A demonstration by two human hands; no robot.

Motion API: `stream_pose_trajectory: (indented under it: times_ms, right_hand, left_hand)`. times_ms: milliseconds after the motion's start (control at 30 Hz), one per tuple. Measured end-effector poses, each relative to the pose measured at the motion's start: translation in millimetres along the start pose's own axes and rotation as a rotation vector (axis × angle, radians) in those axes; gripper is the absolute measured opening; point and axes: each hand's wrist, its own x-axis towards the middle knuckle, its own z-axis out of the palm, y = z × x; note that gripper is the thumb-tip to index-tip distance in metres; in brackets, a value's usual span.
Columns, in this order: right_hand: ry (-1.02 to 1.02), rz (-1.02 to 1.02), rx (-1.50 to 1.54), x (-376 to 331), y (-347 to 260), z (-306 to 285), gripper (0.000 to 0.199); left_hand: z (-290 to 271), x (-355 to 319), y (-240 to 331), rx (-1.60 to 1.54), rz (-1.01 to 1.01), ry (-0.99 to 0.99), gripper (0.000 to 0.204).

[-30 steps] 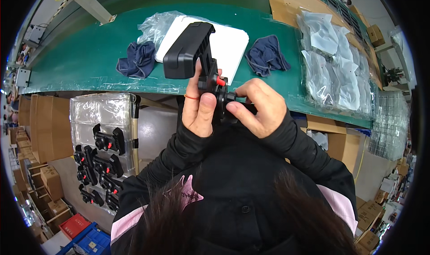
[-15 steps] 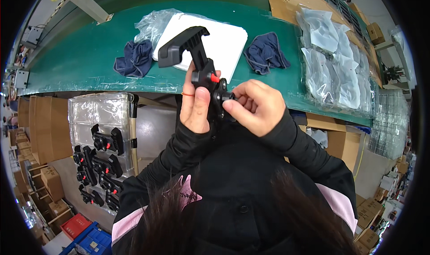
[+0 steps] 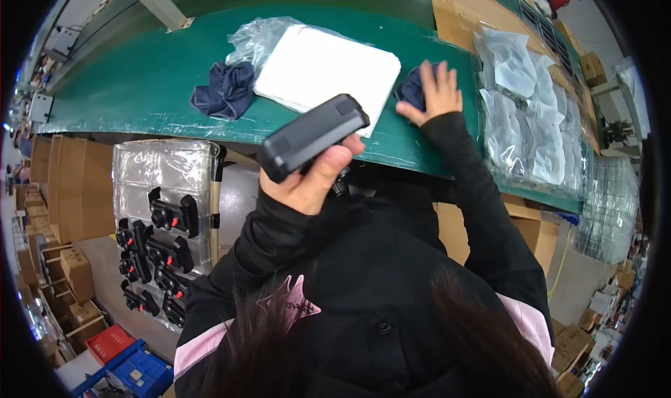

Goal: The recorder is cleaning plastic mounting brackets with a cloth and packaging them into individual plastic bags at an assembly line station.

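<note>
Left hand (image 3: pixel 299 192): fingers (image 3: pixel 356 145) closed around a black holder (image 3: pixel 311 136), thumb along the near side, fingertips poking out at its right. Holder is up in front of the body, tilted, long smooth back facing the camera, right end higher. Ribbed dark knob (image 3: pixel 340 186) shows just below the grip; can't tell if it's part of the holder.

Right hand (image 3: pixel 437 101): fingers spread wide, nothing gripped, reaching over the dark blue cloth (image 3: pixel 410 90). Can't tell if it's touching.

In view, the holder overlaps the near edge of the green counter (image 3: pixel 157 55) and the lower edge of a white paper stack (image 3: pixel 325 66). Second blue cloth (image 3: pixel 225 90) crumpled just left of the paper, clear plastic bag (image 3: pixel 255 41) behind that.

Right end of counter: clear tray of bagged parts (image 3: pixel 517 125), cardboard sheet (image 3: pixel 461 13) beyond.

Lower left, off the counter: clear plastic tray (image 3: pixel 164 162) with several black clamps (image 3: pixel 171 216), red levers on them. Further out: brown carton (image 3: pixel 87 185), red bin (image 3: pixel 115 343), blue bin (image 3: pixel 143 371).
</note>
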Motion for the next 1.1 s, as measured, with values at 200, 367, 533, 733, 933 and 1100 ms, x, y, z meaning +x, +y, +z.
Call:
stream_pose_trajectory:
  times_ms: [200,367,533,733,933,1100]
  right_hand:
    - [-0.003,0.354,0.909,4,-39,-30,0.025]
    - [0.151,-0.518,0.875,27,-122,-124,0.041]
    - [0.008,-0.314,0.985,22,-110,-115,0.039]
    - [-0.004,-0.591,0.798,30,-127,-135,0.050]
    - [-0.471,0.011,0.876,26,-112,-112,0.027]
    - [-0.647,0.593,1.307,-1,-100,-38,0.043]
  left_hand:
    - [-8,-10,-4,0.376,-0.126,0.011,0.027]
    - [-4,-8,-26,0.468,0.146,0.081,0.030]
    - [-6,-17,-16,0.461,0.039,-0.106,0.033]
    - [-3,-14,-22,0.616,0.236,-0.165,0.039]
    - [-1,-18,-49,0.027,-0.619,-0.167,0.057]
    - [0,-65,-84,0.840,-0.212,-0.122,0.099]
